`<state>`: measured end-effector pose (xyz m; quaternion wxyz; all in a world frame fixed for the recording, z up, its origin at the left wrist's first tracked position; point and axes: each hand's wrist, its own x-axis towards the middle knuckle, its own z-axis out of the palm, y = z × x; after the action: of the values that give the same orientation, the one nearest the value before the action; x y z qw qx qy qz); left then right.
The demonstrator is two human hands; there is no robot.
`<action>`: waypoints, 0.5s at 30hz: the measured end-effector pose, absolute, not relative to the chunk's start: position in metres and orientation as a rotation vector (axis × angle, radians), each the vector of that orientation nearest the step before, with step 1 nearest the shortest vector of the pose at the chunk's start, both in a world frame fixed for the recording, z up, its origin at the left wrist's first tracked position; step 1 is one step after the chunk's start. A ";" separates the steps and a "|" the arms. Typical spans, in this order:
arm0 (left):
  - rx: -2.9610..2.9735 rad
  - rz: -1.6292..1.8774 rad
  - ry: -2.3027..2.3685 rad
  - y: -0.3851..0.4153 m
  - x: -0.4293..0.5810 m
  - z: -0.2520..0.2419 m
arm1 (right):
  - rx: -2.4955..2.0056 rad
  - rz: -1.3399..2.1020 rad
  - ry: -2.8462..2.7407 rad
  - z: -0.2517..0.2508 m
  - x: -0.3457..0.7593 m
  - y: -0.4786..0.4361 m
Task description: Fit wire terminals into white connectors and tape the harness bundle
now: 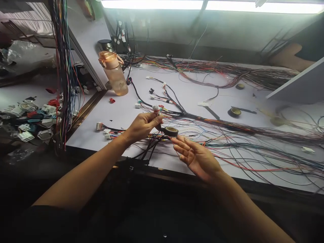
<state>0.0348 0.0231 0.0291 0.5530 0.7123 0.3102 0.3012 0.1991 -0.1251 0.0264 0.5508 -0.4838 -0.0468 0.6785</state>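
My left hand (143, 126) is closed around a thin bundle of wires that ends in a small white connector (156, 109) sticking up above my fingers. A roll of black tape (170, 131) hangs just right of that hand, stuck to the bundle. My right hand (196, 156) is palm up with its fingers spread, and its fingertips touch the underside of the roll. Both hands hover over the near edge of a white workbench (126, 111) covered with a long multicoloured wire harness (227, 126).
A peach water bottle (113, 72) stands at the back left. Two more tape rolls (234, 112) (240, 86) lie further right. Loose connectors (106, 130) lie left of my hands. Plastic connector housings (30, 118) pile up on the far left, behind hanging wires (63, 67).
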 end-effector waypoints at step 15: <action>1.771 0.552 0.725 0.019 0.034 0.028 | -1.711 0.414 -2.149 0.013 0.227 -0.054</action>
<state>0.0335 0.0192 0.0282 0.5440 0.7461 0.3055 0.2325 0.2273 -0.0538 0.0127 0.1808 -0.6059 -0.7607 0.1466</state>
